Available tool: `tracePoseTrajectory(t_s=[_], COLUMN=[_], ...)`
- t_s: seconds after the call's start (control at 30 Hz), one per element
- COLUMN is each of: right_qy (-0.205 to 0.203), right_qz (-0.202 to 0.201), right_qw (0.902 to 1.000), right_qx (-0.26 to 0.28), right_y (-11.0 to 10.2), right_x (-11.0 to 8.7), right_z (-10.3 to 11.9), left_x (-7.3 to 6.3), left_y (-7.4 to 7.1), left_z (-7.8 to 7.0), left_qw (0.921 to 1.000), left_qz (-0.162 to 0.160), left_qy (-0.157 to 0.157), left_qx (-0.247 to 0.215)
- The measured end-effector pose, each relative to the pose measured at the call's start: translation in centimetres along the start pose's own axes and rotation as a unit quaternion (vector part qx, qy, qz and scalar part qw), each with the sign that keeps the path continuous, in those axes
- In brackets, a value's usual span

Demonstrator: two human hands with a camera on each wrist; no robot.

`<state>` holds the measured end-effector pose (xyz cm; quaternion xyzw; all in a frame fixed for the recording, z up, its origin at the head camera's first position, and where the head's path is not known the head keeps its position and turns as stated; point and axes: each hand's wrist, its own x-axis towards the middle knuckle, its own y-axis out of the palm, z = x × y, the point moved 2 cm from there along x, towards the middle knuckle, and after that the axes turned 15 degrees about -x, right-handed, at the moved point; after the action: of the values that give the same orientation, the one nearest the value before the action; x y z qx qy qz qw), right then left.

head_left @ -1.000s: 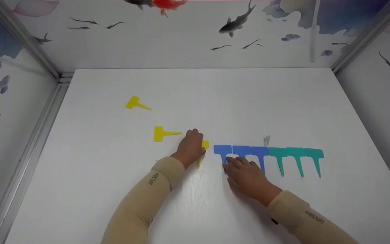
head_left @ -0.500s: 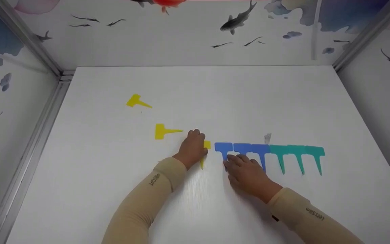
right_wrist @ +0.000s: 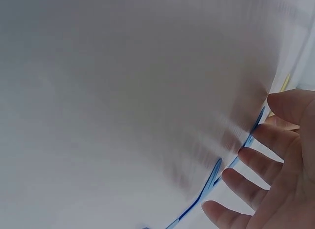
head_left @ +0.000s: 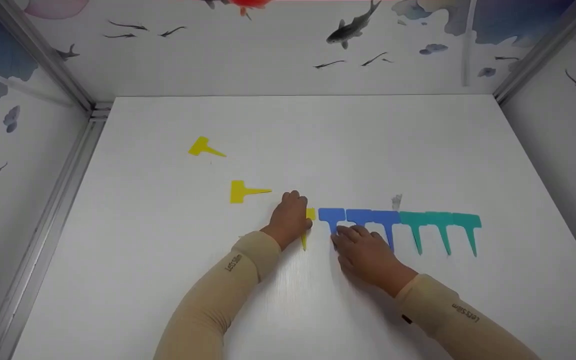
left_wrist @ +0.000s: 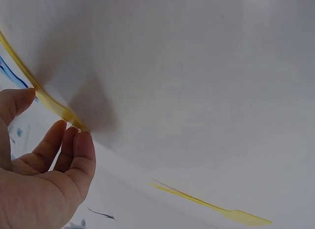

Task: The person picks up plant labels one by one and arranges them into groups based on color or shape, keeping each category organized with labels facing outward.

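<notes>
My left hand [head_left: 289,217] holds a yellow T-shaped plant label [head_left: 310,214] at the table surface, its head partly covered and its stem pointing toward me. In the left wrist view, thumb and bent fingertips touch this label [left_wrist: 54,105]. My right hand [head_left: 368,255] rests with spread fingers on the stems of the blue plant labels [head_left: 331,214], shown edge-on in the right wrist view. Several blue and green plant labels [head_left: 438,218] form a row, heads side by side, stems toward me. A narrow gap separates the held yellow label from the leftmost blue one.
Two loose yellow plant labels lie on the left, one nearer [head_left: 238,191] and one farther back [head_left: 200,145]. A small greyish patch [head_left: 396,201] sits behind the row. Printed panels enclose the white table [head_left: 288,310] at the back and sides.
My left hand has slid slightly right with the yellow plant label, narrowing its gap to the blue one. The right hand stays on the blue labels. The head view has shifted slightly.
</notes>
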<state>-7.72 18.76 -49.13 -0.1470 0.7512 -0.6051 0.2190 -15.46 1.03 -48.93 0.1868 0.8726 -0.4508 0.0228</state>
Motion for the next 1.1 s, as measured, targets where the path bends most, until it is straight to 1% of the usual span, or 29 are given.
tracePoseTrajectory(t_s=[0.33,0.63,0.83,0.97,1.1], right_qy=[0.003,0.004,0.008,0.01,0.014], right_qz=[0.008,0.003,0.003,0.005,0.001], right_qw=[1.0,0.9998,0.9995,0.9996,0.9998], right_qx=[-0.002,-0.018,-0.029,-0.024,-0.015], right_y=[-0.12,-0.29,-0.28,-0.37,-0.44], right_x=[0.13,0.14,0.08,0.03,0.01], right_z=[0.11,0.02,0.16,0.29,0.39], left_x=[0.02,0.18,0.04,0.02,0.05], left_y=[0.11,0.09,0.07,0.03,0.06], left_z=[-0.02,-0.27,-0.4,-0.42,-0.43], left_qw=[0.9999,1.0,0.9999,0.9999,1.0], left_qz=[0.003,-0.003,-0.006,-0.006,0.002], left_qy=[-0.009,0.004,0.01,0.01,0.002], left_qx=[-0.006,-0.001,-0.01,-0.006,-0.003])
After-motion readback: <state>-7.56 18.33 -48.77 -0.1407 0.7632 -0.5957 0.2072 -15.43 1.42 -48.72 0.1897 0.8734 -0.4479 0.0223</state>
